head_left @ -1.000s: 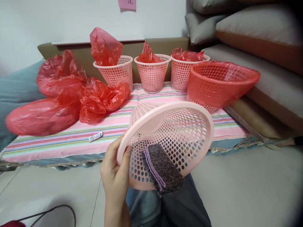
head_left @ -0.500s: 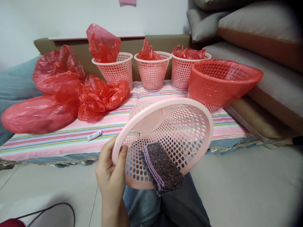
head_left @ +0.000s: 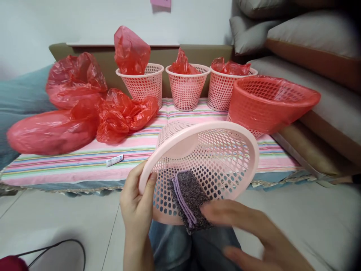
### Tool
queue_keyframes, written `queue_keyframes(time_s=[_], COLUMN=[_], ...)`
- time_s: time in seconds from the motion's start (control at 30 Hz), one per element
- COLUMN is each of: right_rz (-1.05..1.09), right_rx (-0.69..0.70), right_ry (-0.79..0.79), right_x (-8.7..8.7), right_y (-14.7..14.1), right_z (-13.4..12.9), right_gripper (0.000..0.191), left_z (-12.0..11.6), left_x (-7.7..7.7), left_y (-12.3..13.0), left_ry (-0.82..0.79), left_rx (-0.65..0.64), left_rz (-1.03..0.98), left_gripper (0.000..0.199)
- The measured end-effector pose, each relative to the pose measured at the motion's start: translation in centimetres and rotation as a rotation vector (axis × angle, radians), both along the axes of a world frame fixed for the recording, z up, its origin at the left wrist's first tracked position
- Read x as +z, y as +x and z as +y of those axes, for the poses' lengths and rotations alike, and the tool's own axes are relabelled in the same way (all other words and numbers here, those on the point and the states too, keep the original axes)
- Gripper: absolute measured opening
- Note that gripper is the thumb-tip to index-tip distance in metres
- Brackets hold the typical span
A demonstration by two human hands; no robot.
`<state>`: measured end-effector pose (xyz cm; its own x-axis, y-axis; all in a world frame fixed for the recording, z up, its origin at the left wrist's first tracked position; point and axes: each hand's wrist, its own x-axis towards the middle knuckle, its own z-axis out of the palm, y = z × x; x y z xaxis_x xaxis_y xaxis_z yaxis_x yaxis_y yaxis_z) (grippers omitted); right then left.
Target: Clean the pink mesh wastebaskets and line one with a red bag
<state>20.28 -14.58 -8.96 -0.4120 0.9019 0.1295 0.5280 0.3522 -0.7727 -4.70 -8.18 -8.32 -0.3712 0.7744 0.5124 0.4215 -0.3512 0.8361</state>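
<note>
A pink mesh wastebasket [head_left: 225, 146] lies tipped toward me, its open mouth facing the camera. My left hand [head_left: 140, 203] grips its rim on the left side, thumb inside and fingers outside. Over the lower rim rests a folded dark grey cloth [head_left: 191, 199] with a purple edge, partly inside the basket. My right hand [head_left: 245, 229], slightly blurred, comes in from the lower right with thumb and fingers apart. Its fingertips are at the cloth's right side; whether they touch it I cannot tell.
Three pink baskets with red bags [head_left: 187, 90] stand along the back of the striped cover [head_left: 70, 169]. A red-bagged basket [head_left: 270, 101] is at right, beside stacked cushions [head_left: 313, 49]. Crumpled red plastic bags [head_left: 56, 130] and a small white packet [head_left: 114, 160] lie at left.
My right hand has come into view from the lower right and reached the cloth. My left hand still holds the basket rim. The whole view has shifted slightly.
</note>
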Motion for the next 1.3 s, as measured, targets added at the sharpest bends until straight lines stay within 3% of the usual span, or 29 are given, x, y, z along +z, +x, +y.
queue_keyframes(time_s=[0.1,0.2,0.3,0.4,0.5,0.63,0.8,0.93,1.07,1.17,1.3], right_rz=[-0.189,-0.339,-0.398,-0.38,-0.342,-0.334,-0.342,-0.293,-0.256,-0.231,-0.113], right_rx=[-0.049,-0.077,-0.081,-0.149,-0.165,-0.155,-0.115,-0.056,-0.027,0.004,0.038], right_ry=[-0.134,-0.169,-0.105,0.071,0.221,0.246,0.227,0.184,0.104,0.031,-0.032], right_x=[-4.0,-8.3,-11.3,-12.6,-12.8,-12.9,-13.4,-12.9,-11.6,-10.6,-9.9], right_y=[-2.7,-5.5,-7.4,-8.3,-9.1,-10.1,-10.0,-9.1,-8.4,-7.8,-7.0], right_z=[2.8,3.6,2.7,1.6,0.9,0.4,0.4,0.6,0.8,1.2,1.9], right_gripper=[0.103,0.132,0.139,0.123,0.099,0.093,0.093,0.087,0.083,0.077,0.089], left_z=[0.0,-0.2,-0.5,-0.8,-1.1,-1.9,-4.0,-6.1,-8.0,-9.0,-9.2], left_x=[-0.3,-1.1,-2.2,-3.0,-3.2,-4.3,-7.6,-9.9,-11.7,-12.5,-12.2], left_y=[0.2,0.4,0.4,-0.3,-1.3,-2.1,-2.0,-1.6,-0.4,0.5,1.0], left_ry=[0.023,0.103,0.172,0.189,0.14,0.076,0.028,-0.14,-0.131,-0.091,-0.205], left_rx=[-0.011,-0.046,-0.145,-0.157,-0.204,-0.303,-0.063,-0.013,0.038,0.057,0.053], left_rz=[0.061,0.138,0.172,0.182,0.214,0.188,-0.066,-0.101,-0.135,-0.208,-0.42], left_gripper=[0.024,0.031,0.04,0.044,0.048,0.062,0.06,0.066,0.083,0.064,0.045])
